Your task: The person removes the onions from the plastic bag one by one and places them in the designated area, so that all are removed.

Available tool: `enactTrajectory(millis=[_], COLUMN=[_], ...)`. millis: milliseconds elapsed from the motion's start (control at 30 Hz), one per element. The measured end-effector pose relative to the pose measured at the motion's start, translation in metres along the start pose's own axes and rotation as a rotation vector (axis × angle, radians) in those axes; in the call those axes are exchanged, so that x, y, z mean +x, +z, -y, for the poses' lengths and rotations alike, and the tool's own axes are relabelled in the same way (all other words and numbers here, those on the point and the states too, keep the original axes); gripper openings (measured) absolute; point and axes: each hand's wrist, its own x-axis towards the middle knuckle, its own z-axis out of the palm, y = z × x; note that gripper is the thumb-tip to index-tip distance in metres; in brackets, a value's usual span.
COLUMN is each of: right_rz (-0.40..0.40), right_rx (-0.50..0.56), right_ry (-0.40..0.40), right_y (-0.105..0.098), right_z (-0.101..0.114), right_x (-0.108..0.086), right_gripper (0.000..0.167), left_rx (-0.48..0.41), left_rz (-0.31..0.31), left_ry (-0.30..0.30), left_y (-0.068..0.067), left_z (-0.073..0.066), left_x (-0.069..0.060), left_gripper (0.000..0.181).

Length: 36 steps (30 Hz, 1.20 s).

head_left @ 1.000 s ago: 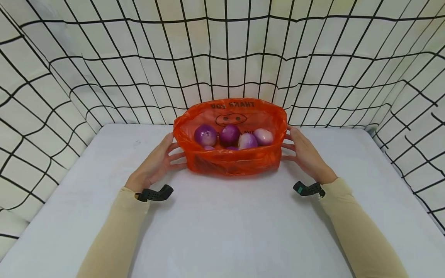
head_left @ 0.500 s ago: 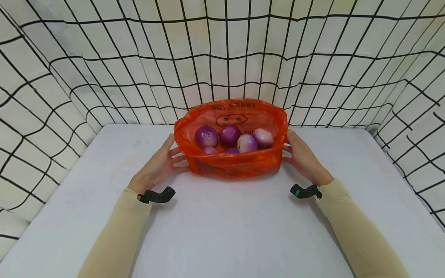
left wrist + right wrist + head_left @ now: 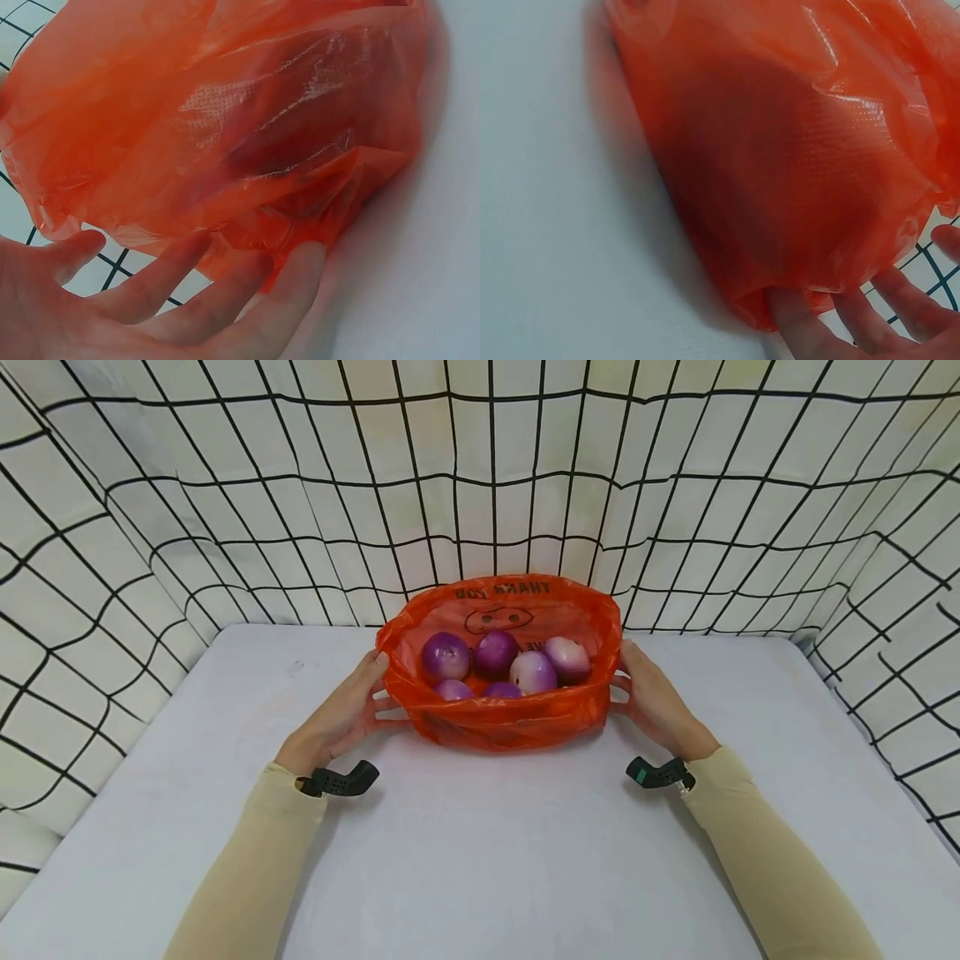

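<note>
In front of me stretches a white tabletop (image 3: 487, 852), plain and pale, looking narrower toward its straight far edge. On it, ahead of me and close to that edge, sits an orange-red plastic bag (image 3: 510, 722), its mouth open upward and its base down on the white surface. From where I look, the bag hides the middle of the far edge. I see a faint grey smudge (image 3: 296, 668) on the tabletop, left of the bag.

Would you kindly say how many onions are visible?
6 in the bag: back-left onion, back-middle onion, back-right onion, front-left onion, front-middle onion and front-right onion; others may be hidden.
</note>
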Motion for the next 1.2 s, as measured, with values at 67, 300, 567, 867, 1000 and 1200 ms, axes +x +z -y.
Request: enactTrajectory(millis=[67,300,567,867,1000,1200], right_rz=[-0.001,-0.005,-0.010,0.000,-0.003,0.011], right_rx=[-0.004,-0.011,0.015,0.018,0.004,-0.001], right_ry=[-0.002,0.008,0.025,0.030,0.012,-0.001], right_y=[0.000,-0.001,-0.003,0.002,0.004,0.006], right_z=[0.000,0.002,0.006,-0.002,0.000,-0.005], right_x=[0.000,-0.001,-0.001,-0.003,0.000,-0.005], right_gripper=[0.075,0.077,0.076,0.077,0.079,0.078], left_rx=[-0.004,-0.049,-0.064,-0.066,-0.053,-0.053], left_rz=[-0.010,-0.042,-0.044,-0.049,-0.058,-0.072], left_ry=[-0.006,0.010,0.031,0.037,0.048,0.037], left_y=[-0.001,-0.003,-0.003,-0.004,-0.004,0.002], left_z=[0.000,-0.003,-0.006,0.004,0.001,0.005], left_x=[-0.001,-0.001,0.000,-0.004,-0.001,-0.004], left_gripper=[0.079,0.075,0.069,0.070,0.072,0.072])
